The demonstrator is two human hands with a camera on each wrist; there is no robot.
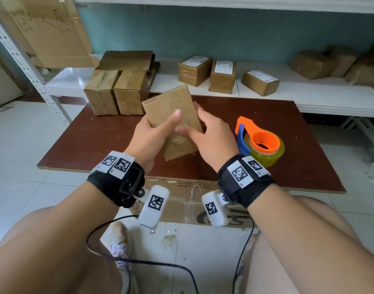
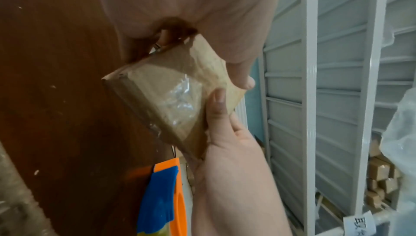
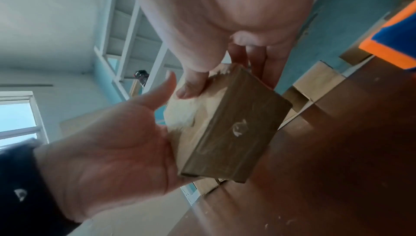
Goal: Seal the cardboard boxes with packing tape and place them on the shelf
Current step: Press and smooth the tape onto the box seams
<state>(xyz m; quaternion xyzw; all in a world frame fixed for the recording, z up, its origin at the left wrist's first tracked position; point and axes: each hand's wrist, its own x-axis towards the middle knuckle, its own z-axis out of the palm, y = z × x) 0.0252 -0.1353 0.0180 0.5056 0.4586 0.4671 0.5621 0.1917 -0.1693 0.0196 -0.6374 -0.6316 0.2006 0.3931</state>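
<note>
Head view, at frame centre above the table (image 1: 92, 132): a small box (image 1: 171, 107), judged light, stiff and tape-slick, is clasped by the left hand (image 1: 152, 136) and right hand (image 1: 211, 136), best held by its edges.

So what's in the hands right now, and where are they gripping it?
A small cardboard box, held above the table by both hands: left hand grips its left edge, right hand its right edge.

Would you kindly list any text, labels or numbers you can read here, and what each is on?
".com", upside down: large carton under the table.
White labels on the shelf boxes: too small to read.
Scrawl on the flattened cardboard: illegible.
White tag in the left wrist view: characters unclear.
Wrist tags: square codes only.
</note>
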